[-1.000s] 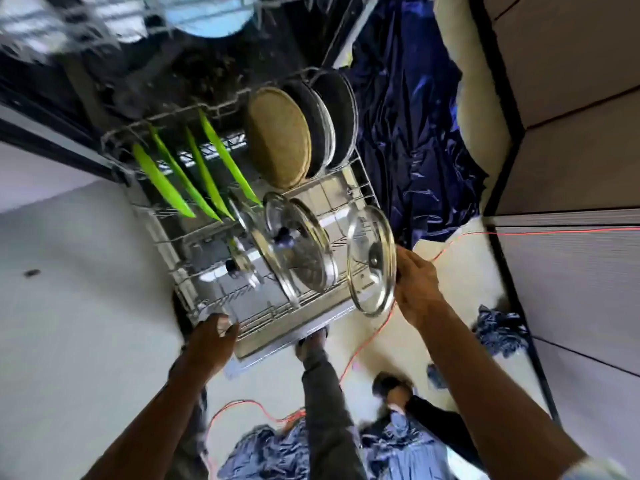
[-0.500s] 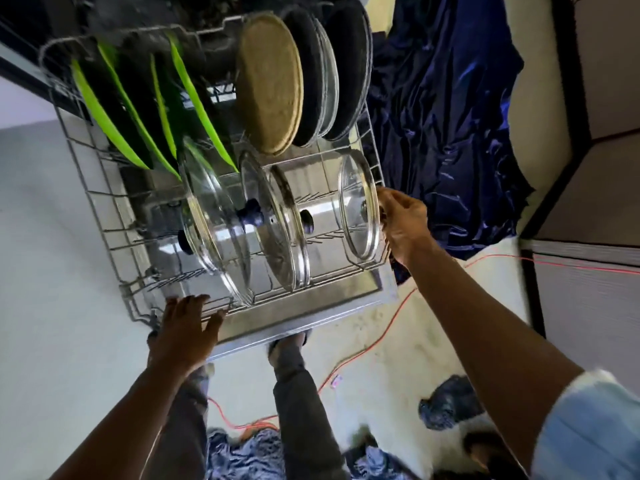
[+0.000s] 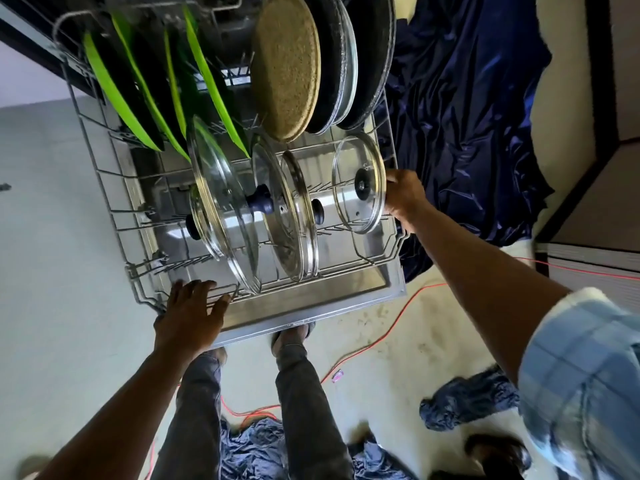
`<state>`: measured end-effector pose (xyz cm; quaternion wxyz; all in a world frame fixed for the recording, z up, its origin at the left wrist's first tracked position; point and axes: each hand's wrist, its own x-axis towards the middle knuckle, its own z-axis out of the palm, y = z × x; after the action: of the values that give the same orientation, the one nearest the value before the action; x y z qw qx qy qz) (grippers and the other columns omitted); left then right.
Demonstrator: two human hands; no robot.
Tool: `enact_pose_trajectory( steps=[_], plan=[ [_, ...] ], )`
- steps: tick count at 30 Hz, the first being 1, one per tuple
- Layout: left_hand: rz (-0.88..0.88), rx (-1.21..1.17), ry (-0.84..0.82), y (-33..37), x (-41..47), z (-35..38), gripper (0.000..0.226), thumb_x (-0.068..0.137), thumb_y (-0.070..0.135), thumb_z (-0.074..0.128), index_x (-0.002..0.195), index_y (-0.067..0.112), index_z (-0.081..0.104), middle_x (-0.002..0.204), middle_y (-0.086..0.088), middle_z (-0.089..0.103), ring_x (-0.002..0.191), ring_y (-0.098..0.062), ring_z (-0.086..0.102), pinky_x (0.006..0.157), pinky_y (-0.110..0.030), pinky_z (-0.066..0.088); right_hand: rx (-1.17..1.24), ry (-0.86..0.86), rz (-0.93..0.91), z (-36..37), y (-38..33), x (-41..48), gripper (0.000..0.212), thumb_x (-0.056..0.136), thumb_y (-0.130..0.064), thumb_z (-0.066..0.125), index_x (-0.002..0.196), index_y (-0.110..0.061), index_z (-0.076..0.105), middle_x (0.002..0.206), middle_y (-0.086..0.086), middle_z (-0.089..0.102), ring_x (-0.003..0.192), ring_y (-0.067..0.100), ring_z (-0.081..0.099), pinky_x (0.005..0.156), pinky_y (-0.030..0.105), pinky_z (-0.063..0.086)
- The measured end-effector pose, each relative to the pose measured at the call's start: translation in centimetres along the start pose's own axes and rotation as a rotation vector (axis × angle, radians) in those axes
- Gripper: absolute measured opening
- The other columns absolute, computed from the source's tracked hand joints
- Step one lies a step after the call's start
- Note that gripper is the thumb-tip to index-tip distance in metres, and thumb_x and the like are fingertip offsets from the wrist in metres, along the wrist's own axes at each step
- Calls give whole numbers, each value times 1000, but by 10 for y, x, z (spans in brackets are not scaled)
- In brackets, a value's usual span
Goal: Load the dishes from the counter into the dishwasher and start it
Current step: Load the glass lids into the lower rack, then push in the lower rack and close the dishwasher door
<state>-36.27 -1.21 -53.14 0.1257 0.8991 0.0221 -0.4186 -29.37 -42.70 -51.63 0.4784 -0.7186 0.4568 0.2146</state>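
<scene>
Soft, even light keeps the floor and arms bright with only faint shadows, while the dishwasher cavity [image 3: 221, 15] at the top falls dark. White glare streaks the small glass lid [image 3: 346, 202], the steel door panel [image 3: 311, 303] and the folds of the blue cloth [image 3: 467, 116]. Wide-angle distortion bows the rack [image 3: 114, 174] wires outward, and the checked sleeve [image 3: 581, 368] at lower right is smeared out of focus.

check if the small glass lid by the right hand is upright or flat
Upright: the small glass lid stands on edge in the rack, right hand holding its rim.
</scene>
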Motion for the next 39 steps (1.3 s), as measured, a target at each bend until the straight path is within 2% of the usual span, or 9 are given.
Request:
enact_pose_trajectory(
  steps=[3,7,14,17,19,23,25,29,39],
  plan=[
    [-23,-22,-12,-3,3,2,51,100,54,51,141,24,55,155,-8,47,154,-32,25,111,-67,39,-285,119,-92,2,10,-5,35,90,-7,67,124,-14,72,112,4,76,77,3,66,67,8,42],
    [-12,-100,18,0,-2,1,52,101,47,57,143,15,54,149,-17,51,145,-39,39,112,-62,42,-272,272,-122,12,24,-37,26,101,-18,58,123,-14,71,120,9,74,105,23,71,84,20,46],
    [-96,-245,349,33,-50,-22,24,101,39,59,114,19,65,116,-8,72,105,-30,67,92,-50,55,-93,519,-73,57,71,-110,15,97,-19,55,109,-14,63,102,7,72,85,22,64,74,25,41],
    [-417,-820,223,48,-61,-19,28,102,40,63,92,14,69,94,-11,77,80,-27,71,79,-42,60,278,316,220,80,93,-130,10,101,-24,58,100,-14,61,93,14,73,71,25,69,65,37,58],
    [-738,-1292,-9,56,-62,-12,30,101,39,64,95,10,65,92,-13,74,77,-28,70,69,-37,57,563,30,400,93,95,-138,14,103,-28,58,103,-15,62,91,14,75,67,24,71,54,29,54],
    [-796,-1739,-129,67,-46,11,21,105,28,60,107,8,55,102,-21,69,83,-34,73,66,-38,65,799,-82,496,114,89,-128,22,106,-25,53,98,-4,58,79,20,75,66,29,69,56,32,50],
    [-784,-1766,-67,63,-26,19,19,107,22,56,101,4,57,88,-21,74,74,-30,75,57,-33,64,688,-3,470,123,88,-120,22,107,-19,51,99,1,58,67,19,72,50,23,66,45,25,49],
    [-814,-1613,25,54,1,23,28,107,8,50,90,-8,65,73,-18,75,52,-19,72,55,-29,61,598,49,417,125,88,-107,22,105,-12,53,93,4,63,82,28,70,38,16,61,34,17,39],
    [-558,-1629,23,78,91,-76,17,106,9,53,101,-3,65,64,-8,75,55,-12,73,47,-20,55,492,2,238,128,-13,-12,37,102,-26,60,76,-2,70,68,15,73,53,23,58,50,30,38]
  ],
)
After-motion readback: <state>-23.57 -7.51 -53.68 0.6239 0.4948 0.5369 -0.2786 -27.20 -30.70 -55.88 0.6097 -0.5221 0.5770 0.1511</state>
